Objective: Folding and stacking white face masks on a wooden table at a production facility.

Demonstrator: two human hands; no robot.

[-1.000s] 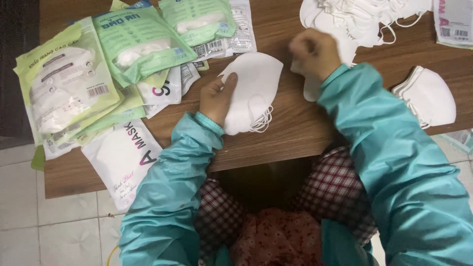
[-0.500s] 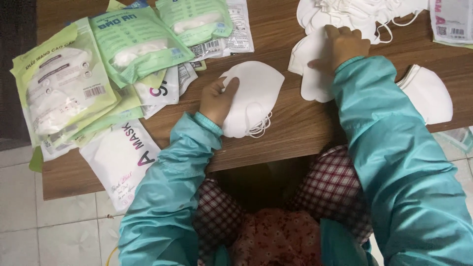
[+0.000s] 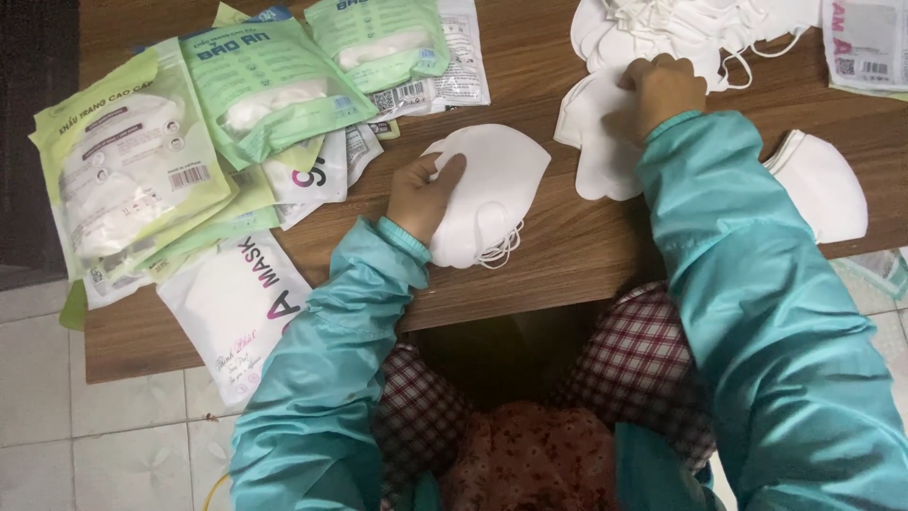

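Note:
My left hand grips a small stack of folded white face masks that rests on the brown wooden table, ear loops hanging at its lower edge. My right hand lies further back on the right, fingers closed on a single flat white mask at the edge of a loose pile of white masks. Both arms wear teal sleeves.
Green and white sealed mask packets overlap on the table's left side, and a white packet hangs over the front edge. Another stack of white masks lies at the right edge. A packet sits at the top right. Tiled floor below.
My right hand has moved away from the left-hand stack, back and to the right, onto a mask at the loose pile. The left hand and its stack have stayed put.

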